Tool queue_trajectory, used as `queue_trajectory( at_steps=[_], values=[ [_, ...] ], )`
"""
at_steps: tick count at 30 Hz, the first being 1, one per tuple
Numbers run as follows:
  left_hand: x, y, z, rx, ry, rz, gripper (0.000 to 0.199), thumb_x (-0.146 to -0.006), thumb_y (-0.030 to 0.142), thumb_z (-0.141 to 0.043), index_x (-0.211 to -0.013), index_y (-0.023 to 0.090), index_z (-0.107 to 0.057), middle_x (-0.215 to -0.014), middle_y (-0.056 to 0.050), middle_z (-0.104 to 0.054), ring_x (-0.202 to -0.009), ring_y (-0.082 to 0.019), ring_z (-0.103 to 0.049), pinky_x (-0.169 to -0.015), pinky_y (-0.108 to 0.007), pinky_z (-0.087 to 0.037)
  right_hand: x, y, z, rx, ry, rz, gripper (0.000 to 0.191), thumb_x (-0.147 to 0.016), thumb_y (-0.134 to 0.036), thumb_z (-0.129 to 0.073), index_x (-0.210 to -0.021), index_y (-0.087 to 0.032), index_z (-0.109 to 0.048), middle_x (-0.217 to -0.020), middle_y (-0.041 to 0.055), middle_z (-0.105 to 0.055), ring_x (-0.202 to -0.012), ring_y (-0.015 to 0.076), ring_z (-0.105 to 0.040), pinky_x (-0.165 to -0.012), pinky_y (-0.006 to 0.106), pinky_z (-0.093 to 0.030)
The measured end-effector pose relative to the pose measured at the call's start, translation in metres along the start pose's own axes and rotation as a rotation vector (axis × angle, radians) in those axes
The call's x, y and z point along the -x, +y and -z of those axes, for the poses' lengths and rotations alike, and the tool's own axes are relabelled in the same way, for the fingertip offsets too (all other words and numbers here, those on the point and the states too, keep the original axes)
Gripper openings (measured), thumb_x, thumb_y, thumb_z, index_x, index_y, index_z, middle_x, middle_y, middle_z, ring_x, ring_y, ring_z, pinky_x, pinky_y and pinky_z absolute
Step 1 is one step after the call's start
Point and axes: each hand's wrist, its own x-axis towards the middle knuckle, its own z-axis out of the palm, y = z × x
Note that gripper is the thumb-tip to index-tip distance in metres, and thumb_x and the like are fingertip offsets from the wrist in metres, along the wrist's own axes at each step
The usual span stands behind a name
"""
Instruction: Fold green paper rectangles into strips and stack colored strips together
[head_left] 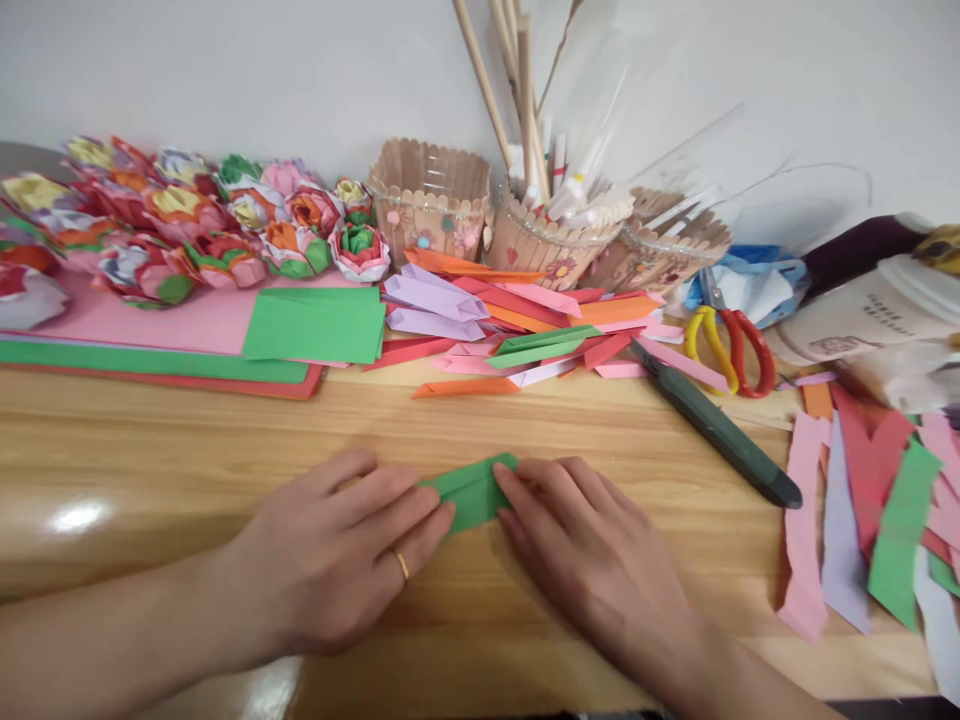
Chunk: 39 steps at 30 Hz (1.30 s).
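A small folded piece of green paper (pixel 474 494) lies on the wooden table between my two hands, a crease running along its length. My left hand (pixel 341 560), with a ring on one finger, holds its left end, fingers close together and partly covering it. At the right end, my right hand (pixel 592 555) grips the paper near its corner with bent fingers. Beyond them is a pile of folded paper strips (pixel 540 340) in purple, red, orange, pink and green. A stack of green paper rectangles (pixel 315 325) sits on larger coloured sheets (pixel 187 320).
Many folded paper flowers (pixel 184 215) stand at the back left. Decorated stick-sided baskets (pixel 431 200) line the wall, one holding wooden sticks (pixel 525 110). A dark green utility knife (pixel 716 430), scissors (pixel 731 345), a white cup (pixel 877 310) and paper scraps (pixel 862 520) lie to the right.
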Motion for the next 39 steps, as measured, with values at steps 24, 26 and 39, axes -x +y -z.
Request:
queue_trajectory(
  at_steps=[24, 26, 39],
  values=[
    [0.000, -0.006, -0.007, -0.114, 0.145, -0.047, 0.033, -0.098, 0.009, -0.036, -0.084, 0.018, -0.065, -0.088, 0.000, -0.072, -0.087, -0.016, -0.058, -0.077, -0.033, -0.044, -0.012, 0.034, 0.003, -0.290, -0.019, 0.102, 0.016, -0.092, -0.013, -0.049, -0.087, -0.014, -0.065, -0.085, 0.0053, -0.063, -0.074, 0.0161, -0.053, -0.067, 0.031, -0.043],
    [-0.001, -0.006, -0.008, -0.105, 0.149, -0.032, 0.032, -0.097, 0.009, -0.038, -0.080, 0.018, -0.064, -0.082, 0.000, -0.071, -0.083, -0.017, -0.057, -0.074, -0.032, -0.044, -0.013, 0.034, 0.004, -0.316, -0.027, 0.080, 0.017, -0.092, -0.014, -0.050, -0.086, -0.013, -0.066, -0.084, 0.0059, -0.063, -0.073, 0.0165, -0.053, -0.066, 0.031, -0.042],
    [-0.010, -0.001, -0.015, 0.390, -0.066, 0.503, 0.019, -0.092, 0.018, -0.043, -0.077, 0.017, -0.054, -0.079, -0.003, -0.056, -0.082, -0.019, -0.047, -0.070, -0.033, -0.040, -0.022, 0.025, 0.003, -0.551, -0.090, -0.245, 0.016, -0.091, -0.020, -0.052, -0.077, -0.017, -0.060, -0.079, 0.0042, -0.061, -0.075, 0.0175, -0.054, -0.067, 0.030, -0.043]
  ],
)
